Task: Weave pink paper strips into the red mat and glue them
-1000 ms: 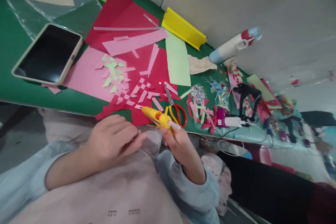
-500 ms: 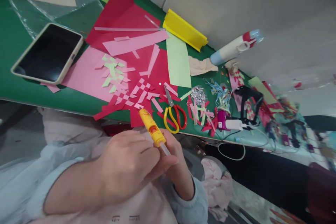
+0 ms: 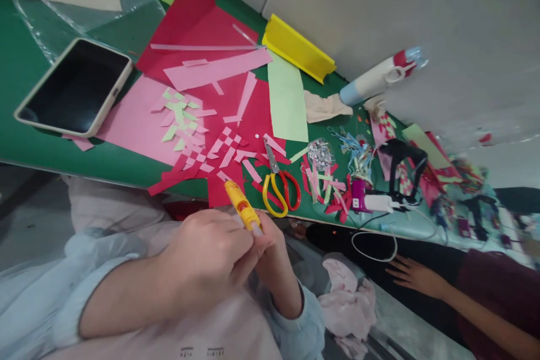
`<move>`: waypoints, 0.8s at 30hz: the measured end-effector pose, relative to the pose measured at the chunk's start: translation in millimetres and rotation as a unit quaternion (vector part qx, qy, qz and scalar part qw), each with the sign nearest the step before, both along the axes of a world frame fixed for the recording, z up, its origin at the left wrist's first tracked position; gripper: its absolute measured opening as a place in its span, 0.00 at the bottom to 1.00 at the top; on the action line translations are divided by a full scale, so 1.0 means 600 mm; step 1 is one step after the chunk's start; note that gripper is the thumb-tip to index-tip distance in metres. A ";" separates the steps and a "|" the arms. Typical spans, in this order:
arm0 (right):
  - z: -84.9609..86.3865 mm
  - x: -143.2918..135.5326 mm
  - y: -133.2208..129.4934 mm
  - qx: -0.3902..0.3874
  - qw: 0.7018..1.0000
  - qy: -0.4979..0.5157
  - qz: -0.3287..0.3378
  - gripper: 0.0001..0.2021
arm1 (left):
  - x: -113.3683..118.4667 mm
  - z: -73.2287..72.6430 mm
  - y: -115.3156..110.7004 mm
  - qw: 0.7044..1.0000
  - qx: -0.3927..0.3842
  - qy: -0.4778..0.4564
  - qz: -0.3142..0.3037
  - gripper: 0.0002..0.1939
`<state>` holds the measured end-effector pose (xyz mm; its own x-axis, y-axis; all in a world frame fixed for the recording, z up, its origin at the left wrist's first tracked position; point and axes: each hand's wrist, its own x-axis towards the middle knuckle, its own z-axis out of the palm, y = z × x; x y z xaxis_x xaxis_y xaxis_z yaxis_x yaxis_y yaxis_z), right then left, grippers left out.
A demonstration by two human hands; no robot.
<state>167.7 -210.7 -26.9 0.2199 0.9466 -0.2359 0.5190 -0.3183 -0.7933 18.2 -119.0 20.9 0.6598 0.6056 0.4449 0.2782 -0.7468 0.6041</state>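
Note:
Over the table's front edge, a yellow glue gun points up and left, toward the paper. A short end of a translucent glue stick sticks out of its back. My left hand is closed against the gun's rear, thumb near the stick's end. My right hand wraps the gun from the other side, most of its fingers hidden. Just beyond the nozzle lies a red-and-pink woven paper piece. Scissors with yellow and red handles rest right of the gun.
A phone lies at the left. Red card, pale green paper and paper scraps cover the green table. Behind stand a yellow folded strip and a bottle. Another person's hand is at the right.
The glue stick shows much less behind the gun; it has gone further in. My hands and the gun have shifted slightly down. Another person's hand has come into view at the right.

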 end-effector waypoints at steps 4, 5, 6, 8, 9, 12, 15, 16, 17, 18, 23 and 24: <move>0.003 -0.004 0.001 0.001 1.000 0.015 -0.007 0.14 | 0.003 -0.001 -0.003 1.000 -0.003 -0.007 -0.006 0.26; 0.003 -0.005 0.001 0.000 1.000 0.018 -0.010 0.14 | 0.003 -0.001 -0.003 1.000 -0.003 -0.008 -0.007 0.26; 0.003 -0.005 0.001 -0.001 1.000 0.021 -0.011 0.14 | 0.004 -0.002 -0.004 1.000 -0.003 -0.008 -0.007 0.26; 0.002 -0.006 0.001 0.000 1.000 0.027 -0.013 0.14 | 0.005 -0.004 -0.005 1.000 -0.002 -0.008 -0.002 0.25; 0.001 -0.006 0.000 0.002 0.999 0.031 -0.013 0.15 | 0.005 -0.005 -0.005 1.000 -0.002 -0.008 -0.001 0.25; 0.003 -0.006 0.000 -0.003 0.999 0.041 -0.013 0.15 | 0.005 -0.008 -0.007 1.000 -0.003 -0.006 0.000 0.25; 0.008 -0.007 0.003 -0.013 0.999 0.043 -0.010 0.15 | 0.003 -0.008 -0.008 1.000 -0.007 0.000 -0.002 0.25; 0.009 -0.008 0.003 -0.013 0.999 0.043 -0.011 0.14 | 0.003 -0.008 -0.008 1.000 -0.009 0.000 -0.004 0.25; 0.010 -0.009 0.004 -0.013 0.999 0.042 -0.012 0.14 | 0.003 -0.008 -0.007 1.000 -0.011 -0.001 -0.008 0.24; 0.009 -0.009 0.004 -0.013 0.999 0.041 -0.014 0.13 | 0.003 -0.007 -0.007 1.000 -0.011 -0.003 -0.013 0.24; -0.008 -0.008 -0.004 -0.005 0.999 0.027 -0.022 0.12 | 0.002 -0.005 -0.007 1.000 -0.001 -0.006 -0.024 0.24; -0.012 -0.008 -0.006 0.002 1.000 0.022 -0.022 0.12 | 0.002 -0.005 -0.007 1.000 0.001 -0.007 -0.023 0.24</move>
<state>163.0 -214.6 -34.4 0.2500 0.9373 -0.2428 0.4688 -0.3365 -0.8167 19.7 -123.4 17.6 0.6805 0.5738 0.4557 0.2353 -0.7601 0.6057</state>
